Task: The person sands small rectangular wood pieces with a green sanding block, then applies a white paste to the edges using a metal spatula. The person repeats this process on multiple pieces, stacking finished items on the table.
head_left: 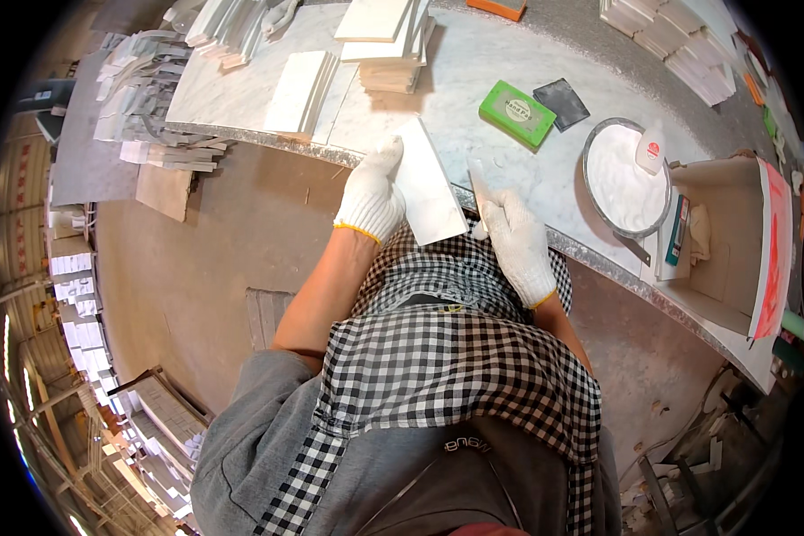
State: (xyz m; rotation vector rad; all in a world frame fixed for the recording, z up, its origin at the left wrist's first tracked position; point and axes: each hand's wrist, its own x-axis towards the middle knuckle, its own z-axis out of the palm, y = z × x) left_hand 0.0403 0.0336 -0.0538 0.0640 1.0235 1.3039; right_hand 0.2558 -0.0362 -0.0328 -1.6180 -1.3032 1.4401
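Note:
A white rectangular tile lies across the near edge of the marble worktop, one end hanging over it. My left hand, in a white knit glove, grips the tile's left long side. My right hand, also gloved, is closed on a thin flat blade tool whose tip points up beside the tile's right edge. A black-and-white checked apron covers my lap below both hands.
Stacks of white tiles stand at the back of the worktop, more at the far right. A green box, a dark pad, a round metal pan of white paste with a small bottle, and an open cardboard box lie to the right.

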